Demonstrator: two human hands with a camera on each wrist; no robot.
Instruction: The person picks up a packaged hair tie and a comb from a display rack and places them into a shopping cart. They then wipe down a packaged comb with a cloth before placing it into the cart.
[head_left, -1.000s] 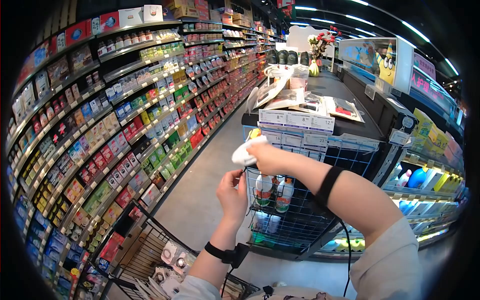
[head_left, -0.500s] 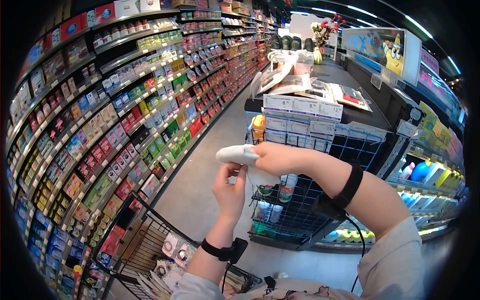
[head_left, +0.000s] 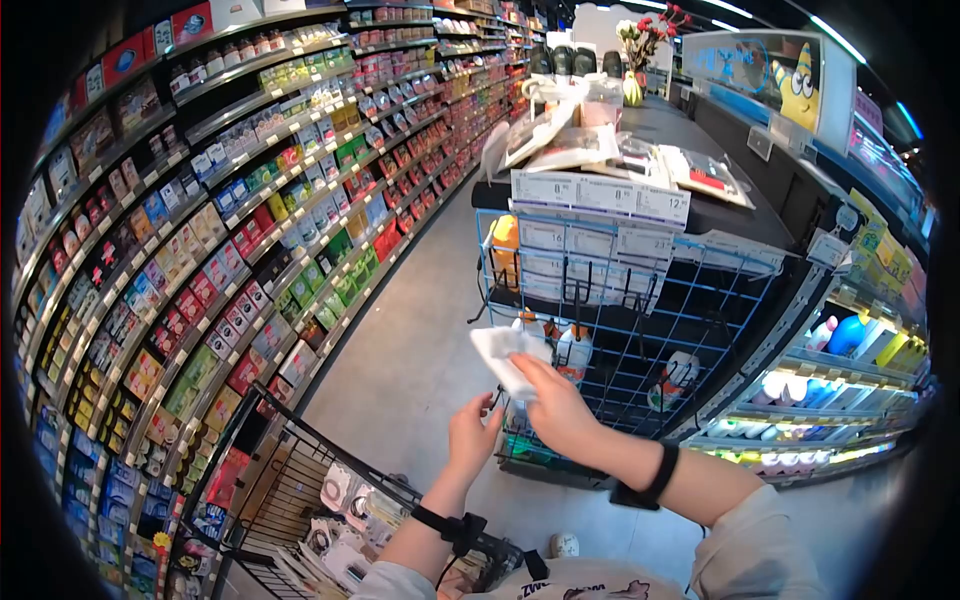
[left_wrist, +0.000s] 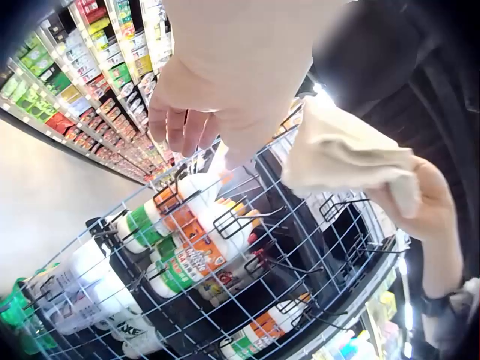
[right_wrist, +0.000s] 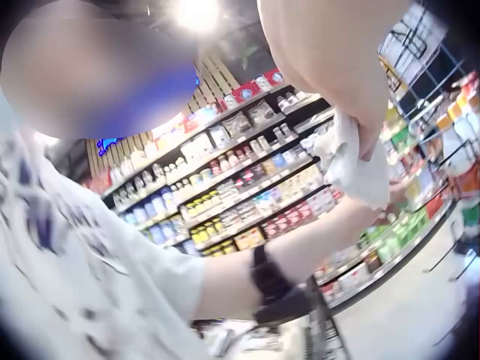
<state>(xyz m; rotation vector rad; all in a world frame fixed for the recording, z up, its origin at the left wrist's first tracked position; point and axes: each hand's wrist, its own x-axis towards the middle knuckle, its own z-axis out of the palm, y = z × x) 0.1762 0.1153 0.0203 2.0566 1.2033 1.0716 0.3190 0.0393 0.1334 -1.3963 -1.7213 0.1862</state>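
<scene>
A folded white cloth is gripped in my right hand, in front of a blue wire grid with black hooks. The left wrist view shows the cloth bunched in that hand, with a loose flap hanging. My left hand is just left of and below the cloth, its fingers loosely bent and nothing showing in them. In the left wrist view its fingertips hang close over the hooks of the grid. White bottles with orange and green labels stand behind the wires.
A shopping cart holding packaged goods is at my lower left. Packets lie on the counter above price tags. Long stocked shelves line the left of the aisle; a lit display is at right.
My right hand has come down and nearer with the cloth, which now stands more upright. The left hand has lowered slightly, and the view has tipped downward, showing more of the grid.
</scene>
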